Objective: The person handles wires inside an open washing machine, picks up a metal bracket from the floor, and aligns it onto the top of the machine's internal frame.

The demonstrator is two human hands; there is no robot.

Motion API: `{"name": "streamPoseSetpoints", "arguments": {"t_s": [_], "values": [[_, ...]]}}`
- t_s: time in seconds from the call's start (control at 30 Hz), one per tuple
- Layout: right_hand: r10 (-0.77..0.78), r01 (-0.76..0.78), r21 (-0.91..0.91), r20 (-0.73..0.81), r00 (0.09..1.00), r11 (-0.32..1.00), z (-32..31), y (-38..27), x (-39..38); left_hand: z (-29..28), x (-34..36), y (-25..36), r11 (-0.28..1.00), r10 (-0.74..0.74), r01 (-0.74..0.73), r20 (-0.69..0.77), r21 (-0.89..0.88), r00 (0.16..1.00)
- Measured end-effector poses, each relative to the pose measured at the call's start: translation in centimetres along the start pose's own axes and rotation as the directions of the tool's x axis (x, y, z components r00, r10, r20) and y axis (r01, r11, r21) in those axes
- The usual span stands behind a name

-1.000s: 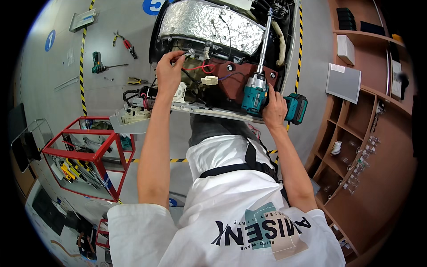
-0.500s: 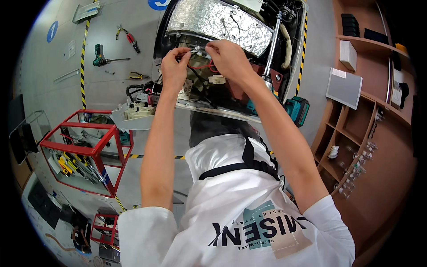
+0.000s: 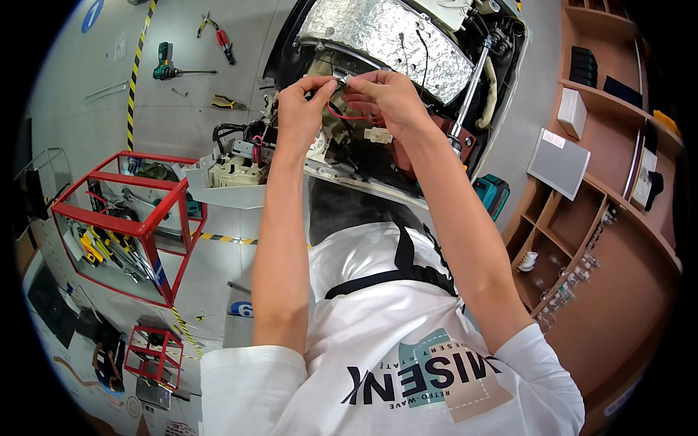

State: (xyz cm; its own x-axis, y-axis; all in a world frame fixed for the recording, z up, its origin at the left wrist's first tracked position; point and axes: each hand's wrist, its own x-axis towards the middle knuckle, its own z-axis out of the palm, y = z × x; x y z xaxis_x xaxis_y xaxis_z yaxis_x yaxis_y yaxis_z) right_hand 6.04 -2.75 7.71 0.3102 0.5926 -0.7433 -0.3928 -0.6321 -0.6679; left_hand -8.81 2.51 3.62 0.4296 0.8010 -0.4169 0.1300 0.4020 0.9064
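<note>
Both hands work close together over the opened machine, below its silver foil panel (image 3: 385,36). My left hand (image 3: 299,112) is closed in a pinch at a small pale wire connector (image 3: 340,75). From the other side my right hand (image 3: 392,102) pinches at the same spot, its fingertips almost meeting the left ones. A red wire (image 3: 345,116) loops beneath the fingers into the machine. Just under the right hand sits a cream plastic block (image 3: 378,135). Fingers partly cover the connector, so its exact shape is hidden.
A teal cordless tool (image 3: 491,195) lies at the machine's right edge. On the floor to the left are a drill (image 3: 167,65), red-handled pliers (image 3: 222,43) and yellow-black pliers (image 3: 228,102). A red-framed tool rack (image 3: 145,225) stands nearer; wooden shelves (image 3: 582,211) line the right.
The whole view has shifted and tilted, so the machine sits farther right in it. My right fingertips have come closer to the left ones around the connector.
</note>
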Motion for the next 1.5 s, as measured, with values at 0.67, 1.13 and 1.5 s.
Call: {"name": "streamPoseSetpoints", "arguments": {"t_s": [0.67, 1.13, 1.5], "values": [[-0.444, 0.354, -0.532, -0.047, 0.895, 0.769, -1.1, 0.7, -4.0, 1.3, 0.3, -0.9, 0.875, 0.23, -0.164, -0.093, 0.455, 0.969], [-0.38, 0.274, -0.356, -0.274, 0.884, 0.894, -10.2, 4.8, -13.7, 2.7, 2.7, -1.7, 0.836, 0.216, -0.133, -0.096, 0.533, 0.972], [-0.311, 0.211, -0.287, -0.365, 0.878, 0.934, -13.4, 9.6, -18.6, 6.6, 3.3, -3.1, 0.808, 0.333, -0.045, -0.393, 0.587, 0.857]]}}
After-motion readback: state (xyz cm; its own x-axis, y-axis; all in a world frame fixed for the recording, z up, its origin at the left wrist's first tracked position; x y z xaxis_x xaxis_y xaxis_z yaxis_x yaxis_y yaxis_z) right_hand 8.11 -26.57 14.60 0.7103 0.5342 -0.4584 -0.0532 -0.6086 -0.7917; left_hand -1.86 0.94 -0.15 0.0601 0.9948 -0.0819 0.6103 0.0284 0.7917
